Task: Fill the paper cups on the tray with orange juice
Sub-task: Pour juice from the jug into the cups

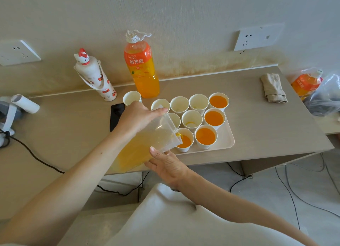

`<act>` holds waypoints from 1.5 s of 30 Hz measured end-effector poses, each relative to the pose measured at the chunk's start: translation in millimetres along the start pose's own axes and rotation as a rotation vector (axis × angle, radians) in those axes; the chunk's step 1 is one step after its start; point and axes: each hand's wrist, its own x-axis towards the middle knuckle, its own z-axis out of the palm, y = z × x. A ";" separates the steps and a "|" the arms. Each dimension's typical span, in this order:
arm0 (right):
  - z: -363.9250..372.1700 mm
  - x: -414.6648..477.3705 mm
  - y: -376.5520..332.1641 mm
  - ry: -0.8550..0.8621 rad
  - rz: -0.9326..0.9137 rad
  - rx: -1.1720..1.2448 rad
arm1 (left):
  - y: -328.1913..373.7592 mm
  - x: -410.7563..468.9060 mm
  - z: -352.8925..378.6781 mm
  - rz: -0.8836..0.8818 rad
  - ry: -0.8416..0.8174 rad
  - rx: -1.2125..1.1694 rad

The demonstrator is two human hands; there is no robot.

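1. Nearest you lies a pale grey padded cushion (184, 218); both your bare forearms reach over it toward the beige wooden table (257, 126).
2. Your right hand (165, 164) cups the underside of the clear plastic pitcher (147, 144) of orange juice; the thumb lies up its wall near the rim; the fingers tuck beneath, mostly hidden.
3. Your left hand (136, 117) grips the pitcher from above, fingers curled over its upper side; the pitcher is tilted steeply, spout down.
4. A thin stream of juice runs from the spout into the front-left white paper cup (184, 141), which is partly full.
5. That cup stands on the cream rectangular tray (226, 141) among eight others; three along the right side and front hold juice to near the brim; the rest look almost empty.
6. A tenth white cup (132, 97) stands left of them, near a black phone (116, 115); whether it sits on the tray you cannot tell.
7. Behind, a tall uncapped orange juice bottle (141, 67) stands upright by the wall.
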 end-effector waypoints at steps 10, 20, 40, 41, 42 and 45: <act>0.1 1.9 0.7 0.011 0.005 -0.003 | -4.2 4.0 0.9 0.005 -0.022 -0.034; 1.1 -0.6 -1.6 0.023 0.012 -0.002 | -2.8 4.3 1.8 -0.002 -0.025 -0.023; 2.0 0.9 -0.2 -0.013 -0.015 0.030 | 2.1 0.5 0.9 0.015 0.009 0.020; 2.0 0.9 -0.2 -0.013 -0.017 0.033 | 2.3 0.4 0.8 0.014 0.007 0.018; 2.2 1.1 -0.1 -0.012 -0.018 0.037 | 2.5 0.2 0.6 0.013 0.007 0.018; 2.8 1.2 -0.2 -0.009 -0.021 0.044 | 3.7 -0.6 0.2 0.017 0.008 0.027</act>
